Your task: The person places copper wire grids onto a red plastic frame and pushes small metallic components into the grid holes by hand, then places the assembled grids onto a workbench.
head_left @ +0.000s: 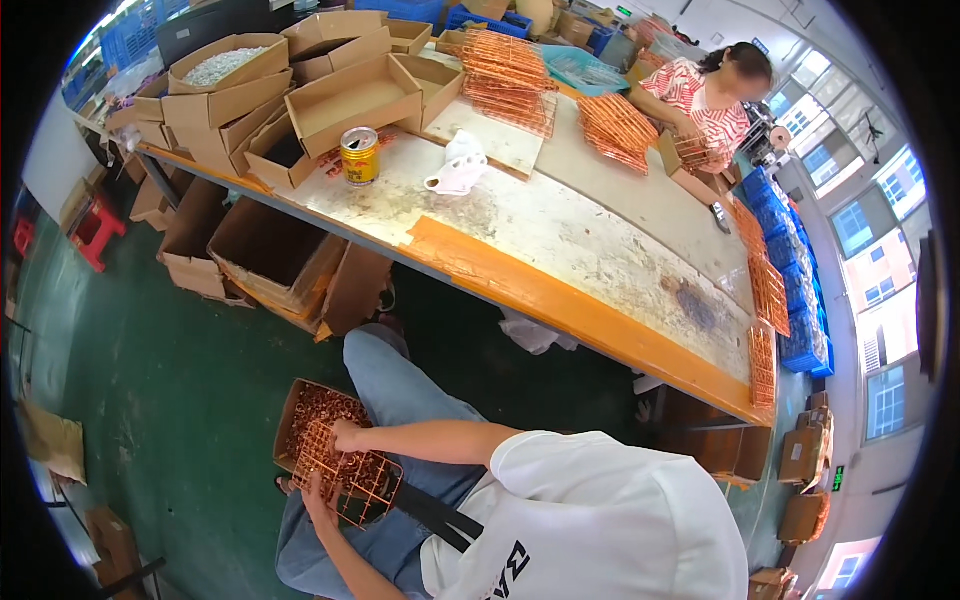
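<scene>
Over my lap, my left hand [317, 497] grips the near edge of a copper-coloured wire rack [366, 492], its thumb and fingers closed on the wires. My right hand [348, 437] is at the rack's upper side with its fingers bent together. Whatever sits between those fingers is too small to make out. The rack is tilted and partly overlaps an open cardboard box [284, 440]. Many small copper-coloured pieces [322, 406] fill that box, which stands beside my legs.
A long worktable [560, 260] with an orange edge stands ahead. It bears cardboard trays [355, 105], a yellow can [360, 157], a white crumpled item [460, 165] and stacked copper-coloured racks [615, 130]. A co-worker [715, 115] sits across it. Cardboard boxes [270, 255] lie underneath.
</scene>
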`<state>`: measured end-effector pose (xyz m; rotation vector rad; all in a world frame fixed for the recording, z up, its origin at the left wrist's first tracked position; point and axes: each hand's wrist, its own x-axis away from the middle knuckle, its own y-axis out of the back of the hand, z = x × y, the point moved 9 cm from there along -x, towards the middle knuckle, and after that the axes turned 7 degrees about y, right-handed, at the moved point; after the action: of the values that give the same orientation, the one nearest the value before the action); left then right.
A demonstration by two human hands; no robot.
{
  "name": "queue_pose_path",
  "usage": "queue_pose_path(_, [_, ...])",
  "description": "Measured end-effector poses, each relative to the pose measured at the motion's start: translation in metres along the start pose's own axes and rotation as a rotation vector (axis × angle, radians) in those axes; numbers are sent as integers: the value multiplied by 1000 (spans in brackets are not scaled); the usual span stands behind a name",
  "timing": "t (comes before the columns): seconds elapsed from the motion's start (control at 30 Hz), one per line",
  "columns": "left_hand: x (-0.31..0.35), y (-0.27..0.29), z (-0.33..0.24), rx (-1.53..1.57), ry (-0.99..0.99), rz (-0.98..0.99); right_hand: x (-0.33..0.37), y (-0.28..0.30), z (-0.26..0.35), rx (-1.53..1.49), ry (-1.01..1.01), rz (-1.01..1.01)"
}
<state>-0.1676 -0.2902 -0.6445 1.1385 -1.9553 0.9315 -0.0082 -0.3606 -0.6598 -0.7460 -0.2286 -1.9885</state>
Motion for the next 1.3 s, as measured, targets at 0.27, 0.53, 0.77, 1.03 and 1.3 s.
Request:
queue_pose_path(0.27, [-23,29,10,-303,-81,-172,-25,1,-24,189,54,19])
queue_pose_path(0.53, [-38,25,12,-108,-278,109,-5,-2,-46,-86,-135,221])
queue_pose_path(0.77, [-65,51,44,68,-21,-272,27,20,-23,-2,38,139])
queue_pose_path(1.03, [-43,-40,27,188,166,90,26,59,-3,-75,379,8])
queue_pose_path(1.3, [-59,12,19,200,104,45,231,103,193,-139,647,-331])
